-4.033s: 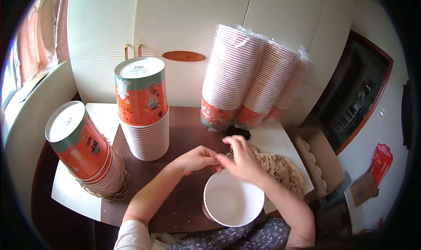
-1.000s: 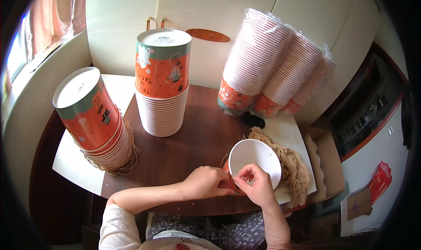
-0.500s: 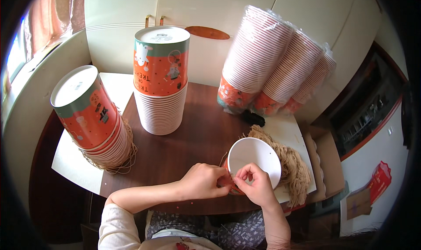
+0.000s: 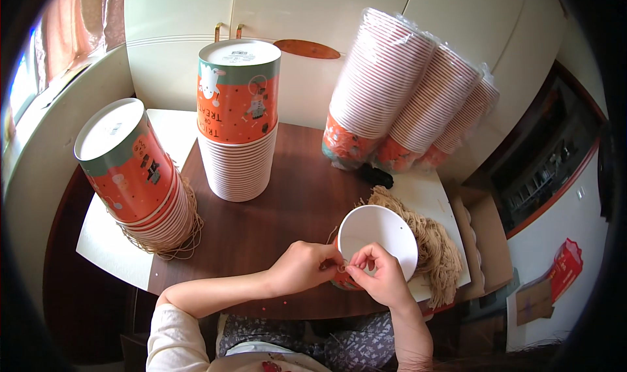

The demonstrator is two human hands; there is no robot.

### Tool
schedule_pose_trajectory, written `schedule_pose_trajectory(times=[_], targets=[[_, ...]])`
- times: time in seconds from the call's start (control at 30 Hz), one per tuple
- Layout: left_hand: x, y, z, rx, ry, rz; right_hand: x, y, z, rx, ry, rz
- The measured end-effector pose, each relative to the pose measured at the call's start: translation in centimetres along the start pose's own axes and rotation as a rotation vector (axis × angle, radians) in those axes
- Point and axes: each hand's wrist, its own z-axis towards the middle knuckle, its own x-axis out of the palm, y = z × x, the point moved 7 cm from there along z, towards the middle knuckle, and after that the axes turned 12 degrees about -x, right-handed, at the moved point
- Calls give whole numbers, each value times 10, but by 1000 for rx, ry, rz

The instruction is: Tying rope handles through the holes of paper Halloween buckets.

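Note:
An orange paper bucket (image 4: 385, 232) with a white inside stands mouth up at the near edge of the table. My left hand (image 4: 304, 267) is at its left rim, thumb and forefinger pinched on a thin tan string (image 4: 341, 266). My right hand (image 4: 377, 274) reaches across the near rim and pinches the same string, its fingertips almost touching those of the left. A small loop of string shows between the fingertips. A bundle of tan strings (image 4: 434, 258) lies just right of the bucket.
An upside-down stack of printed buckets (image 4: 238, 117) stands mid-table; another stack (image 4: 134, 170), with strings around its lower end, leans at the left. Several plastic-wrapped bucket stacks (image 4: 385, 78) stand at the back right beside a small black object (image 4: 375, 176). A cardboard box (image 4: 486, 241) is off the right edge.
My fingertips have shifted slightly at the bucket's rim, and the small string loop shows more clearly between them. The bucket and the stacks have stayed in place.

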Motion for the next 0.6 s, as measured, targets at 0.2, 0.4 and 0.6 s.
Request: schedule_pose_trajectory(times=[0.2, 0.4, 0.6], targets=[[1, 5, 3, -79, 96, -195, -1, 1, 0, 10, -2, -10], [12, 18, 5, -264, 281, -633, 0, 5, 1, 49, -13, 14], [15, 20, 6, -219, 281, -545, 1, 2, 1, 51, -7, 4]])
